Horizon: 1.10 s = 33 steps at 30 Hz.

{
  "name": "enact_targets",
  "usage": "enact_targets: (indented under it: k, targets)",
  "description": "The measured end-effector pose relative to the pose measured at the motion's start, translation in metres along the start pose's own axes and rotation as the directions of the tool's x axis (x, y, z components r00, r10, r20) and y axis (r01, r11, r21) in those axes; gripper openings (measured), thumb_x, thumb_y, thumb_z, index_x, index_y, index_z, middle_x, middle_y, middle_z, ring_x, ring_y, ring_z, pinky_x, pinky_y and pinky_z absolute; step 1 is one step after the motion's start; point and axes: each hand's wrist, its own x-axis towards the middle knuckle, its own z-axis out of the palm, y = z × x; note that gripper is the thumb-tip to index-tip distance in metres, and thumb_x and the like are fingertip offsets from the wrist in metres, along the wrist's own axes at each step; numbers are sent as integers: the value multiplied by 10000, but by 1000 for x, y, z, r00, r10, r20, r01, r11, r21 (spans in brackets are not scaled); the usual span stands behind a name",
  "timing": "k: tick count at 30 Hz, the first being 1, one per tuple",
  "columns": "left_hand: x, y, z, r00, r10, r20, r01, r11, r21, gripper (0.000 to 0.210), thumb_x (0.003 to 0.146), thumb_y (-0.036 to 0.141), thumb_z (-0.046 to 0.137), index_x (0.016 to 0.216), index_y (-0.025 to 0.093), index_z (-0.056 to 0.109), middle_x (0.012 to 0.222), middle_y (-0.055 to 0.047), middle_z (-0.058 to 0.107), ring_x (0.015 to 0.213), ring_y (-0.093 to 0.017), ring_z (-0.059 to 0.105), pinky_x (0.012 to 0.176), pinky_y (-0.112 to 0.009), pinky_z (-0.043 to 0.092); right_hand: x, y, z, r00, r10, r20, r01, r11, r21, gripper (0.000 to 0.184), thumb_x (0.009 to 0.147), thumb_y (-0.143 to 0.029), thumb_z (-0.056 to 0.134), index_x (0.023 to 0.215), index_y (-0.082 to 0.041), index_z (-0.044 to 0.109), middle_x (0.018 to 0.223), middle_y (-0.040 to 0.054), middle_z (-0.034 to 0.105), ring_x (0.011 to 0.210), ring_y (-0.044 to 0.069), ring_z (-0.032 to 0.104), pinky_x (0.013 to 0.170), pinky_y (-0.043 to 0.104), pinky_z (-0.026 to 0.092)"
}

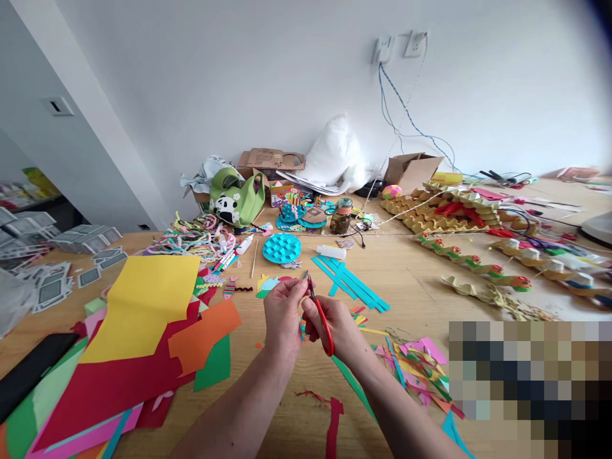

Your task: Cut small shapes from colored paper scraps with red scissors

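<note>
Red-handled scissors (326,328) are gripped in my right hand (340,322), their blades pointing up and away from me. Close beside the blade tips, the fingers of my left hand (283,312) are pinched together. Whatever they hold is too small or too hidden to name. Just beyond my hands lie small paper fish cutouts (268,285) and blue paper strips (351,284). A round blue woven paper piece (282,248) lies farther back. Beneath my wrists are a red paper strip (335,424) and a long green strip (354,389).
Coloured paper sheets (143,306) overlap on the left, near playing cards (88,239). Paper scraps (415,370) lie on the right, below egg-carton strips (473,262). A green panda bag (236,197), a glass jar (341,217) and cardboard boxes (414,171) stand toward the wall.
</note>
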Motion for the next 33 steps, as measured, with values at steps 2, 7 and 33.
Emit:
enact_targets:
  k: [2,7,33]
  targets:
    - [0,-1,0,1000,1,-2,-1,1000,-2,156,593,265,748,639,135,676,685,-63,703,638,-145,629,601,-240,450,0,1,0,1000,2,0,-2,1000,5,517,836,-651,454,650,-171,501,520,12,573,419,106,529,403,189,367]
    - [-2,0,2,1000,-8,-3,8,1000,-13,146,593,262,747,627,136,680,651,-45,687,609,-134,612,575,-232,439,0,2,0,1000,11,4,-11,1000,22,524,839,-659,440,657,-171,503,509,7,564,406,103,518,397,189,359]
    - [-1,-3,0,1000,-4,1,4,999,-40,152,600,266,755,625,137,678,690,-67,705,635,-138,614,586,-233,459,0,3,0,1000,8,-4,-8,1000,24,508,838,-644,462,633,-179,481,497,-2,555,396,98,508,398,189,354]
